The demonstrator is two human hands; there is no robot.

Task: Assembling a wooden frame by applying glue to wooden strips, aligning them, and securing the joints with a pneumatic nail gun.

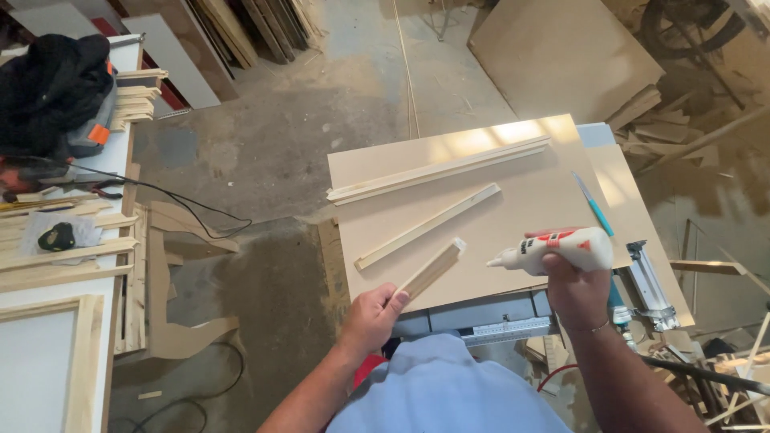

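A workshop seen from above: at lower centre of the frame the left hand point(370, 315) grips the near end of a short pale wooden strip point(431, 271), fingers wrapped round it, thumb on top — the strip runs up and right across the front edge of a flat tan fibreboard panel point(545, 188). At centre right the right hand point(571, 281) is closed round a white plastic glue bottle with a red label point(559, 247), held on its side, nozzle pointing left toward the strip's far end but not touching it. On the panel, w/ gaps between them, lie a longer pale wooden strip point(427, 226) at centre and, nearer the top, a pair of long thin wooden battens point(439, 170) side by side. A slim turquoise pencil point(593, 204) lies at the panel's right edge. Lower right: a metal nail gun point(646, 278). Along the left edge, a white workbench point(120, 156) carries a black bag point(52, 84), more strips and, bottom left, a wood-framed white panel point(44, 361). The concrete floor point(265, 136) is dusty — offcuts upper right.
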